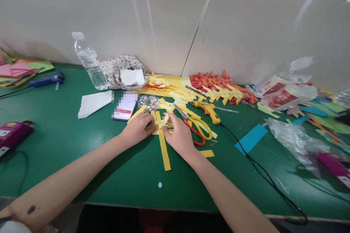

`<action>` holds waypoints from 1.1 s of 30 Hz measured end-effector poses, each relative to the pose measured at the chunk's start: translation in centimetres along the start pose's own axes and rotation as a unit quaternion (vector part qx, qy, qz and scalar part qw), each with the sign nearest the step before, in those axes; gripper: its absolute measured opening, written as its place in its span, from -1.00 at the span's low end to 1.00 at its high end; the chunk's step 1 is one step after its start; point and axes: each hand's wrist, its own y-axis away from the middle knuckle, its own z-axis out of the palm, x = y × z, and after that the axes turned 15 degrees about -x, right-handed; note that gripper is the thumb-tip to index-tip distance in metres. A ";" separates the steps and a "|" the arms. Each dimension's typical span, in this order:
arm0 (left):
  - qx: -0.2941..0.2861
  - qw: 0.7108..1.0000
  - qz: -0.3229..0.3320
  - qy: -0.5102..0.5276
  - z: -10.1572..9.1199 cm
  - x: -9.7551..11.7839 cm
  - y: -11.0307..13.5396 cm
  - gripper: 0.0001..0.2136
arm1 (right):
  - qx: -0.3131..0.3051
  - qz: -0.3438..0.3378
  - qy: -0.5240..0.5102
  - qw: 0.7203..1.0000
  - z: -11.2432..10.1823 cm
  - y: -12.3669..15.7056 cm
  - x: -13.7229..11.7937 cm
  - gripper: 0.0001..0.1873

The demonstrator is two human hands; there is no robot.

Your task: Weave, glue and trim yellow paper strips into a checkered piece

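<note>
Both hands meet over a cluster of crossed yellow paper strips [164, 151] on the green table. My left hand [139, 127] is closed, its curled fingertips on the left side of the strips. From the right, my right hand [179, 134] pinches a pale yellow strip that bends up between thumb and fingers. One darker yellow strip reaches down toward the table's front edge. Just right of my right hand lie scissors [202, 127] with red and yellow handles. The fingers partly cover where the strips cross.
Behind are a yellow glue gun [208, 109], a round clear case [149, 102] of small pieces, a phone [125, 106], a water bottle [91, 63] and woven red paper fish [212, 82]. The glue gun's black cord [262, 169] crosses the right side, past a blue paper piece [252, 139].
</note>
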 end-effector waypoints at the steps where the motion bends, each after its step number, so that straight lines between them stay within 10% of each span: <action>1: -0.001 1.000 0.002 -0.005 0.0 0.0 0.0 -0.89 | 0.050 -0.001 -0.021 0.999 -0.2 0.0 -0.1 -0.54; 6: -0.003 1.000 0.004 0.009 0.0 0.1 0.1 -0.91 | 0.200 -0.081 -0.028 0.976 -1.4 0.1 -0.3 -0.57; 15: -0.016 1.000 -0.005 -0.018 -0.1 0.1 0.1 -0.91 | -0.066 -0.060 0.050 0.995 -0.1 0.1 -0.2 -0.56; 33: -0.060 0.987 0.059 -0.133 -2.2 0.3 1.1 -0.70 | -0.082 -0.056 0.016 0.995 -0.4 0.0 -0.2 -0.51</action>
